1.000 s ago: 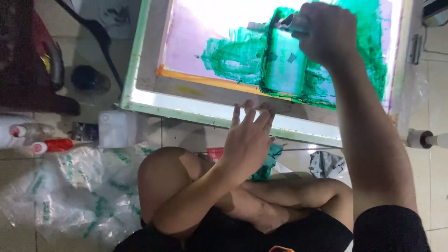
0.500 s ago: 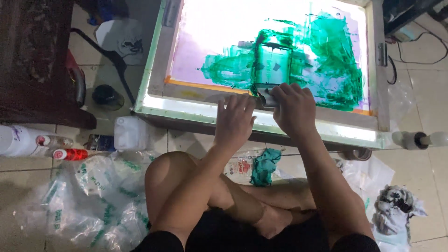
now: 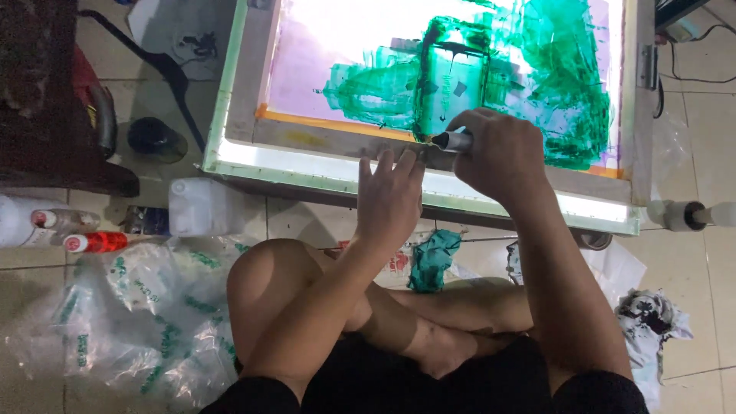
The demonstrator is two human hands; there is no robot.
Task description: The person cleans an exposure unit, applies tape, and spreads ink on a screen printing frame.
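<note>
A framed printing screen (image 3: 253, 92) lies on a lit light table, its mesh smeared with green ink (image 3: 560, 84). My right hand (image 3: 498, 153) is closed around a grey-handled scraper tool (image 3: 454, 141) at the screen's near edge, by a darker green rectangle (image 3: 452, 84). My left hand (image 3: 389, 201) rests flat with fingers apart on the near frame rail, just left of the right hand. I sit cross-legged on the floor below the frame.
A white plastic jug (image 3: 201, 207), a dark round jar (image 3: 153, 138) and bottles (image 3: 84, 241) stand at the left. Crumpled plastic sheeting (image 3: 138, 322) lies by my knee. A green-stained rag (image 3: 432, 259) and ink-spotted cloth (image 3: 652, 314) lie on the tiles.
My right hand drew the tool from the far part of the mesh down to the near edge. The left hand dropped from mid-air onto the frame rail.
</note>
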